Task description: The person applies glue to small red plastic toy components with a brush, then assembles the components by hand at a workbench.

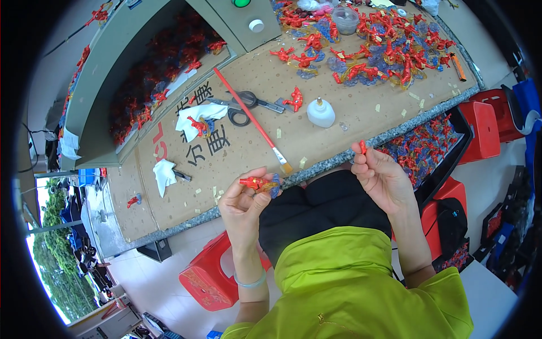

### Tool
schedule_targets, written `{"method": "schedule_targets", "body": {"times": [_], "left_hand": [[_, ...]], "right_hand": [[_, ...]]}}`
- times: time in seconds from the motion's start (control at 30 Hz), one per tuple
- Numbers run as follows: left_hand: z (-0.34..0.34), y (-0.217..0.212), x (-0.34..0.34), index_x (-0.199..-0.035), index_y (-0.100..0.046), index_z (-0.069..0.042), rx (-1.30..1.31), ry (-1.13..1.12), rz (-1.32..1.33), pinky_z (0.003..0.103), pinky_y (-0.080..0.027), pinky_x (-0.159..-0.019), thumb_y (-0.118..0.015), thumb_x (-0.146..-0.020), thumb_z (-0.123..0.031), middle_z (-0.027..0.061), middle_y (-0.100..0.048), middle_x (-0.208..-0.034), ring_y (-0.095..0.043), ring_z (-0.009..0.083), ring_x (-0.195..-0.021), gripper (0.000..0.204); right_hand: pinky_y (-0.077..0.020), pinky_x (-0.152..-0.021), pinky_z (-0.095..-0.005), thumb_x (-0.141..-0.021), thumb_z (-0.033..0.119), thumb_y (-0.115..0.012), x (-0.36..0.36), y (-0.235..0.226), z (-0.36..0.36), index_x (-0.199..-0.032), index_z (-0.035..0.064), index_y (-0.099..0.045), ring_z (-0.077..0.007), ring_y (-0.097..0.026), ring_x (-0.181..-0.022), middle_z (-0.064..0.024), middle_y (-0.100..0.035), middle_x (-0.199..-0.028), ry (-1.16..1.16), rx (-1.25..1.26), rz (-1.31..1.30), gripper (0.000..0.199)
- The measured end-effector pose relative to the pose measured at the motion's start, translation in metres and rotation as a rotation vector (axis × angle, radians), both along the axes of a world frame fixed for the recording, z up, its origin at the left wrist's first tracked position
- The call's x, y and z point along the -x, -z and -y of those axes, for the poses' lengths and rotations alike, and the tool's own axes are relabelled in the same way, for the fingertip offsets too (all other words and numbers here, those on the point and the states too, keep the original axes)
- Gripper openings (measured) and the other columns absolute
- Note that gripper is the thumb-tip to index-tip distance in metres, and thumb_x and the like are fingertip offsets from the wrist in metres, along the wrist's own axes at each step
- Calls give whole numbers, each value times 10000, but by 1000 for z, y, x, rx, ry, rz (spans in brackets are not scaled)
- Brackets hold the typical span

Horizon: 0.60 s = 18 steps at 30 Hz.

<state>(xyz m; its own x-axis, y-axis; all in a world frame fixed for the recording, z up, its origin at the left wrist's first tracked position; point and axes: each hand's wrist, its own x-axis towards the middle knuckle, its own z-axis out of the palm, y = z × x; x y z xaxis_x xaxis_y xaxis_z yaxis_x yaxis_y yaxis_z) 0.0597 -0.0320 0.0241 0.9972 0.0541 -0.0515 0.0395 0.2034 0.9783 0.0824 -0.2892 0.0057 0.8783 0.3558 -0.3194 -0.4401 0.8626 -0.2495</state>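
Both grips loaded: L hand [241, 202] closed round red figure w/ translucent amber & blue base [258, 185]; R hand [384, 178] pinching small red plastic piece [363, 147].
Figure & pc. held well apart, nr. front edge of brown-topped surface w/ speckled grey rim [226, 155]. Best approach, I'd judge: brace figure by its body, light pressure on translucent bits; keep pinch at pc.'s end, wrists steady. White squeeze bottle w/ brass-coloured tip [321, 114] & red-handled flat brush [247, 111] lie beyond, then heaped red-and-blue figures [395, 53].
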Motion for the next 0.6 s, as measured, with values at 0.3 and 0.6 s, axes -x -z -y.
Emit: {"method": "schedule_targets", "body": {"times": [0.3, 0.6], "left_hand": [[-6, 2, 12, -1179, -532, 59, 99, 53, -35, 274, -478, -830, -584, -899, -94, 124, -599, -1072, -572, 160, -982, 323], [-7, 18, 15, -1165, -431, -40, 205, 72, -32, 232, -447, -693, -549, -934, -185, 118, -612, -979, -585, 138, -887, 297]], "right_hand": [[-524, -706, -202, -894, 91, -591, -2, -6, -20, -1099, -95, -576, -148, -624, -781, -124, -649, -902, 28, 339, 11, 278], [-474, -585, -316, -721, -12, -712, -27, 15, -83, -926, 26, -690, -245, -600, -686, -94, -619, -788, 468, 1965, 1171, 209]]}}
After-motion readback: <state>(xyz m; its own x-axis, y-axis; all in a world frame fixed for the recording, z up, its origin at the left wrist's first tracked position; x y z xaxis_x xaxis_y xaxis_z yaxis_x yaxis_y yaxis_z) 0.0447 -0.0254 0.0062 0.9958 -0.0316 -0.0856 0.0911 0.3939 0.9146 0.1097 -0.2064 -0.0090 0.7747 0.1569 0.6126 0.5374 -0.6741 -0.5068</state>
